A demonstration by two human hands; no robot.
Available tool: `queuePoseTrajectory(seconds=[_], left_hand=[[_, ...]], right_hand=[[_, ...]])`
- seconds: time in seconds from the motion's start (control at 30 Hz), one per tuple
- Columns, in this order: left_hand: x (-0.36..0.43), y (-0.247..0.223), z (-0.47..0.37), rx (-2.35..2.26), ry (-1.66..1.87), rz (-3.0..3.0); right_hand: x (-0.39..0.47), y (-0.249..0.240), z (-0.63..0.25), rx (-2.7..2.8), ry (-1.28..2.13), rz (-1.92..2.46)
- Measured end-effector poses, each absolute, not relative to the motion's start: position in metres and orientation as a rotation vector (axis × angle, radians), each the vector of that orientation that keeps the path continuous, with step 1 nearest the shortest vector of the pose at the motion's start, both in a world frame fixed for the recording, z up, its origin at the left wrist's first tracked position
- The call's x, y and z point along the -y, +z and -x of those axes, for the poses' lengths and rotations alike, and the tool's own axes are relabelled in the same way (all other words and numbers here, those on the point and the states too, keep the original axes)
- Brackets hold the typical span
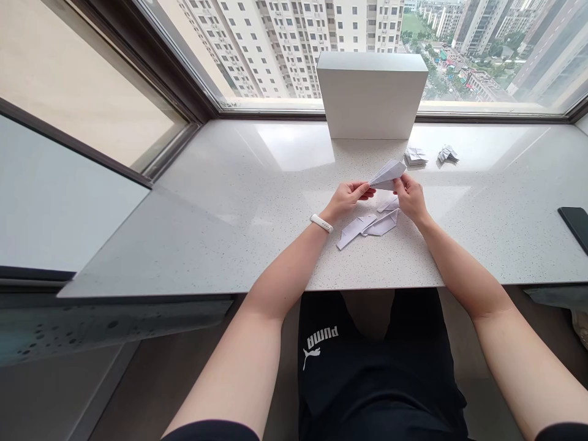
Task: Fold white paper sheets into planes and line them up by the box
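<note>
Between my two hands is a folded white paper piece (388,174), pointed toward the left and wider at the right. My left hand (350,197) pinches its narrow left end, with a white band (321,223) around that wrist. My right hand (410,195) grips the wider right end, fingers closed on the lower edge. Just below the hands, several other folded paper pieces (381,224) lie on the white speckled counter (257,233), partly overlapping. Some of their far edges are hidden by the held paper.
A white box (372,98) stands at the back against the window. Right of it lie a stack of folded paper (416,157) and a crumpled-looking folded paper (447,154). A dark phone (575,225) rests near the counter's right side. The counter's front edge runs under my forearms.
</note>
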State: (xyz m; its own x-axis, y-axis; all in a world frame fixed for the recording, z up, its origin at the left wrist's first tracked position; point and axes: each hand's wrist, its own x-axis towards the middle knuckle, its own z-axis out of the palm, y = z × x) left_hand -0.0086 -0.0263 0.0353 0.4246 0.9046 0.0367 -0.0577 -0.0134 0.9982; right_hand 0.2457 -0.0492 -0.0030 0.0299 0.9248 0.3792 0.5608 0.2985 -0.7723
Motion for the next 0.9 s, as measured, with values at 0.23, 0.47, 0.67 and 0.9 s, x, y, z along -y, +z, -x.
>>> queuePoseTrajectory(seconds=[0.23, 0.47, 0.67, 0.9], left_hand=[[0.023, 0.027, 0.008, -0.888, 0.874, -1.526], [0.023, 0.025, 0.007, -0.874, 0.916, -1.468], [0.026, 0.020, -0.001, -0.790, 1.043, -1.313], [0.032, 0.016, -0.012, -0.790, 1.041, -1.315]], right_hand=[[0.053, 0.003, -0.243, 1.579, 0.468, 1.430], [0.049, 0.010, -0.244, 1.417, 0.680, 1.272], [0.051, 0.006, -0.230, 1.234, 1.048, 1.045], [0.059, 0.009, -0.217, 1.280, 1.003, 1.044]])
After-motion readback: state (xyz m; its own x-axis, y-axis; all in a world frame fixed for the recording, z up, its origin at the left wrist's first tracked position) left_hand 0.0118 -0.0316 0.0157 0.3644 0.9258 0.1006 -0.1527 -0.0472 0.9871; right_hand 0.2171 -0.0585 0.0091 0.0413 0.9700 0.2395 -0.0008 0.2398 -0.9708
